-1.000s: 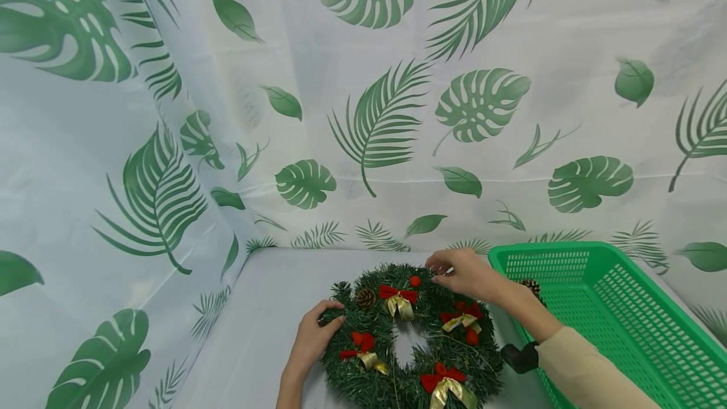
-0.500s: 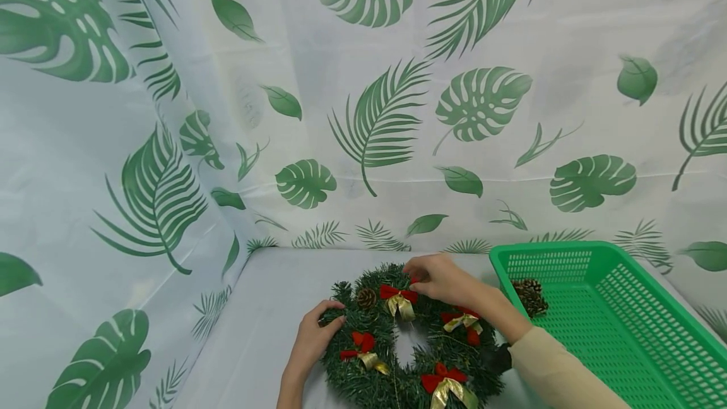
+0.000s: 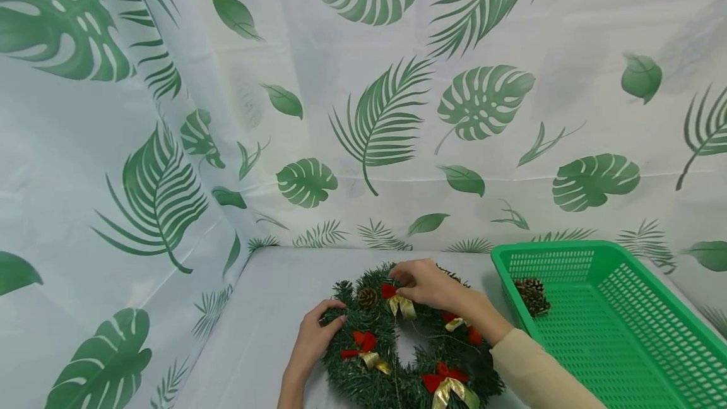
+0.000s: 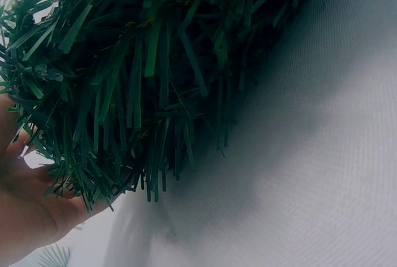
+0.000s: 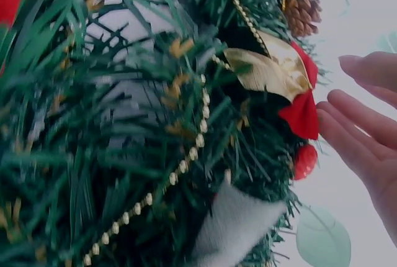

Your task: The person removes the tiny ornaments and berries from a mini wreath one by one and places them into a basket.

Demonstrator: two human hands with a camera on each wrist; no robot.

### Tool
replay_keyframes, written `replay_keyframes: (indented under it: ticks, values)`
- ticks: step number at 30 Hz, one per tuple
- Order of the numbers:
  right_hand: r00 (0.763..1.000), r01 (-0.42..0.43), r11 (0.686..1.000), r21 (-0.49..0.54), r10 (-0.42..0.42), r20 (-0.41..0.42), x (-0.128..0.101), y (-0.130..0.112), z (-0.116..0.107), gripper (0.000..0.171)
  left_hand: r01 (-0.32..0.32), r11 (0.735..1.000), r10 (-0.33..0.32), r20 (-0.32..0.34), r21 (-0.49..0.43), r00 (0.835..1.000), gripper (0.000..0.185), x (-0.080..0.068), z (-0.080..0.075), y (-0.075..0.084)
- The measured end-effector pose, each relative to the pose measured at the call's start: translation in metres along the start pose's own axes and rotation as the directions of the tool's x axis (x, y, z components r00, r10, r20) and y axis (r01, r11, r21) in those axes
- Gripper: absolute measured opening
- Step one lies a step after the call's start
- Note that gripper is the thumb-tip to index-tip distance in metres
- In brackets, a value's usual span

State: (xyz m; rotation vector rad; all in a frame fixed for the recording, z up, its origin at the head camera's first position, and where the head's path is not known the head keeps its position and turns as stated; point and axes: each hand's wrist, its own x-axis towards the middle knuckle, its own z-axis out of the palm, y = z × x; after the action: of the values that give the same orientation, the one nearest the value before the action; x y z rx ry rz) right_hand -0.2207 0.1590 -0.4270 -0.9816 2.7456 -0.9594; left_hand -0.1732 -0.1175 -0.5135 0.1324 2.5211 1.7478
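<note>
A green pine wreath (image 3: 352, 384) with red-and-gold bows lies on the white table (image 3: 267, 333). My left hand (image 3: 315, 333) grips its left edge, with fingers curled over the needles. In the left wrist view the palm (image 4: 25, 217) lies against the wreath (image 4: 155, 62). My right hand (image 3: 431, 286) reaches over the top of the wreath to the top bow (image 3: 400, 303). In the right wrist view its fingers (image 5: 363, 127) are nearly straight and touch the red bow (image 5: 301, 115) on the wreath (image 5: 93, 155); the thumb is hidden. A small pinecone (image 3: 366, 297) sits on the wreath, left of that bow.
A green plastic basket (image 3: 568, 246) stands at the right with a pinecone (image 3: 532, 295) in its near left corner. A leaf-printed white cloth (image 3: 363, 112) hangs behind and to the left of the table.
My right hand has moved left along the top of the wreath, from its upper right to the top bow, covering the red berry there. The left hand has stayed put.
</note>
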Motion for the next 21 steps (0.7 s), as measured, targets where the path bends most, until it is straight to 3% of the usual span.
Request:
replay_keyframes:
  ticks: [9, 17, 21]
  values:
    - [0.998, 0.067, 0.998, 0.019, -0.067, -0.015, 0.013, -0.006, 0.016, 0.026, -0.002, 1.0, 0.002, -0.011, 0.011, 1.0, 0.023, 0.0, 0.002, 0.001]
    - [0.992, 0.124, 0.991, -0.04, -0.125, -0.005, 0.027, -0.01, 0.03, 0.029, 0.001, 1.0, -0.001, -0.008, -0.01, 1.0, 0.023, 0.0, -0.003, -0.003]
    - [0.989, 0.149, 0.987, -0.067, -0.149, -0.008, 0.03, -0.01, 0.036, 0.03, -0.03, 0.999, 0.03, 0.007, -0.026, 1.0, 0.023, 0.003, -0.003, -0.005]
